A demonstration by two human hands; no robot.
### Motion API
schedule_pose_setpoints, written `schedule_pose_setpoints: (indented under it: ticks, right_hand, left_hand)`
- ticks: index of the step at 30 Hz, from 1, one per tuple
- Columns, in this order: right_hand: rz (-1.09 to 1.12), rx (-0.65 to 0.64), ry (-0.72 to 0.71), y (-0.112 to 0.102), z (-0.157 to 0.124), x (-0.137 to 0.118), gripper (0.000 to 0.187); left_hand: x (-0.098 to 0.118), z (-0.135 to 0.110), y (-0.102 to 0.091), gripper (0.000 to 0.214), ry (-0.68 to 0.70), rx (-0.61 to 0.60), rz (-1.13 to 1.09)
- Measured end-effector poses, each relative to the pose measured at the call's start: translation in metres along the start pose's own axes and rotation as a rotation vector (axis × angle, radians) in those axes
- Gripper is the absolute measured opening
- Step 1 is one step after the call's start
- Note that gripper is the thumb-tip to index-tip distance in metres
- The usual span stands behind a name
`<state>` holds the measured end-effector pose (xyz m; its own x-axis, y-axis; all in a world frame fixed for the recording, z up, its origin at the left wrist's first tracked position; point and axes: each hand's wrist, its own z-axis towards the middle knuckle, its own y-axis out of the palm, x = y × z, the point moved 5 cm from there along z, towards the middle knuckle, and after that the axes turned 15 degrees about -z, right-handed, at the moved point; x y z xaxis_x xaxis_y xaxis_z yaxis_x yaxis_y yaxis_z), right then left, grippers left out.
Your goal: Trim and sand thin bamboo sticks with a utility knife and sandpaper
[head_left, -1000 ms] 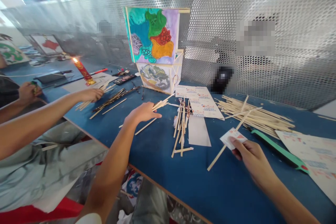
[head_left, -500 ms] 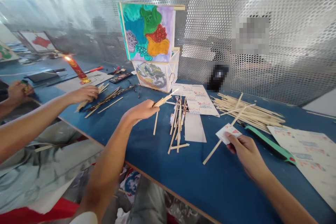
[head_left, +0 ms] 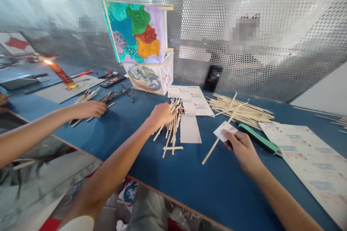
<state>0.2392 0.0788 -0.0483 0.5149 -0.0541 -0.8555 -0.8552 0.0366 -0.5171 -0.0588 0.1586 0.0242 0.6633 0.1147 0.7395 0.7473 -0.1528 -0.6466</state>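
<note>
My left hand [head_left: 162, 115] is closed on several thin wooden sticks [head_left: 176, 105], their ends poking out past the fingers. It is right at a loose pile of sticks [head_left: 170, 138] on the blue table, and the fingertips are partly hidden. Between the thumb and fingers of my right hand [head_left: 242, 146] is pinched a small folded piece of sandpaper [head_left: 222, 130], white backing outward. One long wooden stick [head_left: 210, 151] passes through or beneath that fold, slanting from lower left to upper right.
A large stick pile [head_left: 244, 110] lies behind a green-handled cutter [head_left: 260, 140]. Sandpaper sheets [head_left: 306, 151] cover the right side. A painted paper lantern [head_left: 141, 36] stands at the back. A co-worker's hand [head_left: 94, 109] touches sticks at left, near a burning red candle [head_left: 61, 75].
My left hand has moved right with its sticks, onto the loose pile. The co-worker's hand has shifted over the darker sticks. My view has turned slightly right; my right hand keeps its hold.
</note>
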Motion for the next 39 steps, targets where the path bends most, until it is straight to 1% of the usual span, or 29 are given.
schedule_pose_setpoints:
  ticks: [2, 3, 4, 5, 6, 7, 9, 10, 12, 13, 15, 17, 20, 23, 24, 27, 32, 36, 39]
  right_hand:
    - [0.017, -0.028, -0.029, 0.000, -0.001, -0.005, 0.054]
    - [0.027, -0.045, -0.046, 0.000, -0.002, -0.008, 0.055]
    - [0.038, -0.058, -0.063, -0.001, -0.003, -0.010, 0.056]
    - [0.052, -0.063, -0.078, -0.002, -0.004, -0.013, 0.056]
    - [0.068, -0.056, -0.089, -0.003, -0.006, -0.015, 0.056]
    - [0.088, -0.034, -0.095, -0.006, -0.007, -0.017, 0.055]
    - [0.131, 0.042, -0.094, -0.012, -0.007, -0.019, 0.053]
    - [0.155, 0.084, -0.088, -0.014, -0.007, -0.019, 0.053]
    - [0.200, 0.132, -0.068, -0.016, -0.005, -0.019, 0.054]
    - [0.217, 0.125, -0.055, -0.015, -0.004, -0.019, 0.054]
    - [0.248, 0.090, -0.028, -0.012, 0.001, -0.019, 0.052]
    - [0.286, 0.097, -0.011, -0.013, 0.007, -0.020, 0.050]
    - [0.325, 0.144, 0.006, -0.023, 0.014, -0.019, 0.049]
    - [0.321, 0.143, 0.019, -0.031, 0.020, -0.017, 0.047]
    - [0.327, 0.165, 0.016, -0.034, 0.021, -0.016, 0.048]
    - [0.332, 0.212, 0.005, -0.040, 0.026, -0.014, 0.050]
    - [0.327, 0.238, -0.015, -0.047, 0.026, -0.017, 0.049]
    - [0.330, 0.250, -0.039, -0.061, 0.024, -0.021, 0.046]
    - [0.326, 0.265, -0.052, -0.072, 0.026, -0.019, 0.048]
  left_hand:
    - [0.015, -0.019, 0.005, 0.042, 0.069, 0.001, -0.062]
    - [0.023, -0.029, 0.011, 0.043, 0.113, -0.014, -0.112]
    - [0.030, -0.039, 0.020, 0.046, 0.157, -0.057, -0.173]
    - [0.037, -0.048, 0.033, 0.048, 0.189, -0.127, -0.241]
    - [0.042, -0.056, 0.049, 0.049, 0.210, -0.224, -0.314]
    - [0.045, -0.064, 0.067, 0.049, 0.215, -0.353, -0.391]
    - [0.047, -0.077, 0.104, 0.050, 0.183, -0.581, -0.565]
    - [0.046, -0.080, 0.118, 0.048, 0.162, -0.655, -0.651]
    - [0.042, -0.081, 0.136, 0.042, 0.120, -0.695, -0.821]
    - [0.040, -0.080, 0.141, 0.040, 0.098, -0.696, -0.897]
    - [0.035, -0.079, 0.144, 0.037, 0.051, -0.706, -1.021]
    - [0.031, -0.080, 0.143, 0.037, -0.001, -0.749, -1.109]
    - [0.028, -0.086, 0.142, 0.039, -0.070, -0.821, -1.209]
    - [0.027, -0.090, 0.145, 0.040, -0.101, -0.869, -1.283]
    - [0.027, -0.091, 0.147, 0.040, -0.107, -0.882, -1.304]
    - [0.026, -0.093, 0.152, 0.041, -0.121, -0.915, -1.360]
    - [0.026, -0.096, 0.155, 0.043, -0.126, -0.964, -1.419]
    - [0.026, -0.101, 0.155, 0.043, -0.143, -1.022, -1.418]
    - [0.027, -0.104, 0.153, 0.043, -0.161, -1.052, -1.412]
